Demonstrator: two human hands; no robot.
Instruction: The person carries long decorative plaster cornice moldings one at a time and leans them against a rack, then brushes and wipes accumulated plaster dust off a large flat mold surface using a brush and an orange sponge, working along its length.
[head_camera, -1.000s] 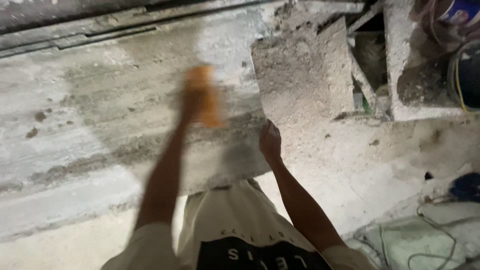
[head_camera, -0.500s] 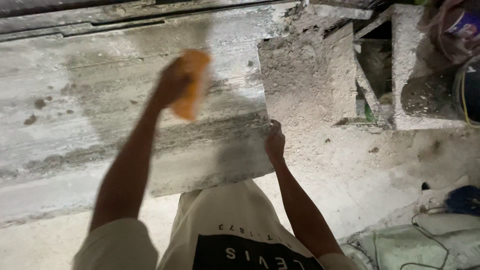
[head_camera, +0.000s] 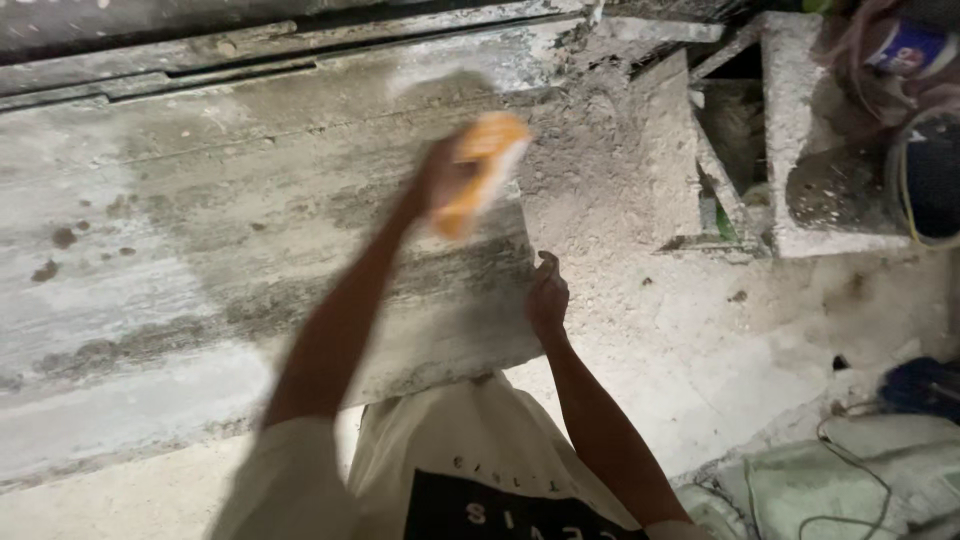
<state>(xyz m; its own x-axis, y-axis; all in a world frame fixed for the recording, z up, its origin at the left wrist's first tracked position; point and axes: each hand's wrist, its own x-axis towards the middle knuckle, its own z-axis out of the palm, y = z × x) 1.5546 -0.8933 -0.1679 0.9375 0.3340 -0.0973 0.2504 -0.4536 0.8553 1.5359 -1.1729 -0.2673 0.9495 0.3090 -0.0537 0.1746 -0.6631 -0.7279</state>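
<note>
Head view: a large grey stone slab (head_camera: 230, 250) is seen from above, streaked with damp dark patches and pale dried areas. The left hand (head_camera: 440, 180) is raised over the slab's right part and is closed around an orange sponge (head_camera: 480, 170), which is blurred, so its exact contact with the slab cannot be told. The right hand (head_camera: 547, 295) is placed at the slab's right edge, its fingers curled loosely against the stone; nothing is held in it. A pale shirt with a dark printed panel (head_camera: 470, 470) is seen at the bottom, just below the slab's near edge. To the right of the slab, a rough concrete block (head_camera: 620, 150) and a dusty floor (head_camera: 720, 340) are shown. Further right, a concrete trough-like frame (head_camera: 800, 130) is seen, with a dark round container (head_camera: 930, 180) beside it. In the lower right corner, pale green sacks (head_camera: 850, 480) with a thin cable lying over them are visible.
</note>
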